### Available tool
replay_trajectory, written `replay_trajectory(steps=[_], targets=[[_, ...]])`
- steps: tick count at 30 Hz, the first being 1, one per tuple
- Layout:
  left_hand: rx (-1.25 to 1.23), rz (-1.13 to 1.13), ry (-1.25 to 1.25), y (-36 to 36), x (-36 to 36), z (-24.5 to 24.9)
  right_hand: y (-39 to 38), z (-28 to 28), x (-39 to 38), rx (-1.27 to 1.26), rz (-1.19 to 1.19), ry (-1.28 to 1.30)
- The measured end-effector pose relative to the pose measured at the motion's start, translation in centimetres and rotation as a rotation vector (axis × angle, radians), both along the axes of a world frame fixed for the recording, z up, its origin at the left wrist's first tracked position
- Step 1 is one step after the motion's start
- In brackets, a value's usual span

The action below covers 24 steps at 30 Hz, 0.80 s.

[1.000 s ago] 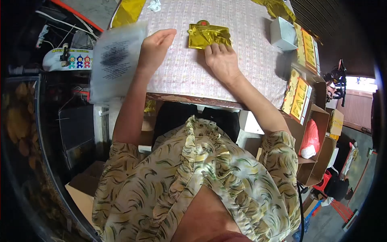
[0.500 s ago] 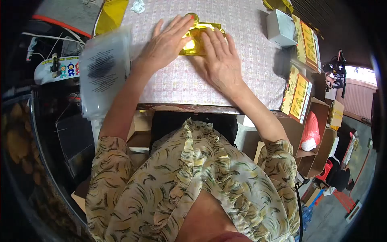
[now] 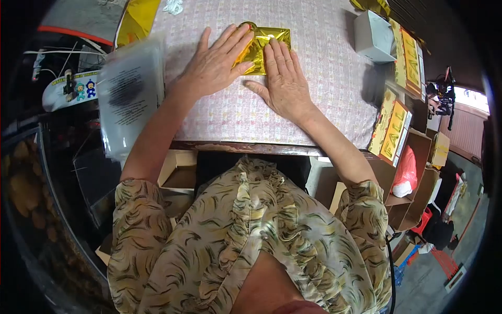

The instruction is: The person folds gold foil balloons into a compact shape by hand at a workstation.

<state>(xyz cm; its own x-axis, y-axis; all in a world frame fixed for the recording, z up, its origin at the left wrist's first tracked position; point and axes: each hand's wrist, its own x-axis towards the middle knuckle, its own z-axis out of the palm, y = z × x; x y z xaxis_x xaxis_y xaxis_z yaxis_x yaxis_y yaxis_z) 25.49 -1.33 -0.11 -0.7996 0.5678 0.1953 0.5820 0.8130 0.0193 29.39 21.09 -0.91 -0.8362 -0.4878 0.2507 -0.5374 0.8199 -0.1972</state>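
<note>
A shiny gold foil piece (image 3: 257, 52) lies on the checked tablecloth (image 3: 219, 118) near the far middle. Flat on its left part rests my left hand (image 3: 217, 60), fingers spread. My right hand (image 3: 285, 83) presses its outstretched fingers on the foil's right part, with the thumb apart on the cloth. The foil under both hands is hidden.
Clear plastic bags (image 3: 130, 94) lie at the table's left edge, near more gold foil (image 3: 137, 23). On the right are a white box (image 3: 374, 36) and "FALL" boxes (image 3: 395, 131). A white crumpled bit (image 3: 173, 6) lies at the far left.
The foil now looks flatter and more rectangular. My right hand's thumb has spread away from its fingers, and my left hand's fingers are spread wider. The view has shifted slightly.
</note>
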Motion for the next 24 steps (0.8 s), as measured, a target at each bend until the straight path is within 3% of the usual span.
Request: replay_trajectory(steps=[6,22,24], targets=[[-0.005,-0.001,-0.032,0.1,0.0,0.0,-0.7,1.5,-0.8,0.125,-0.047,0.010],[0.047,-0.083,-0.082,0.3,-0.6,-0.6,0.0,-1.1,-3.3,-0.053,-0.101,0.011],[0.038,-0.015,-0.098,0.1,-0.7,-0.8,0.0,-1.7,-3.4,-0.041,-0.124,0.003]])
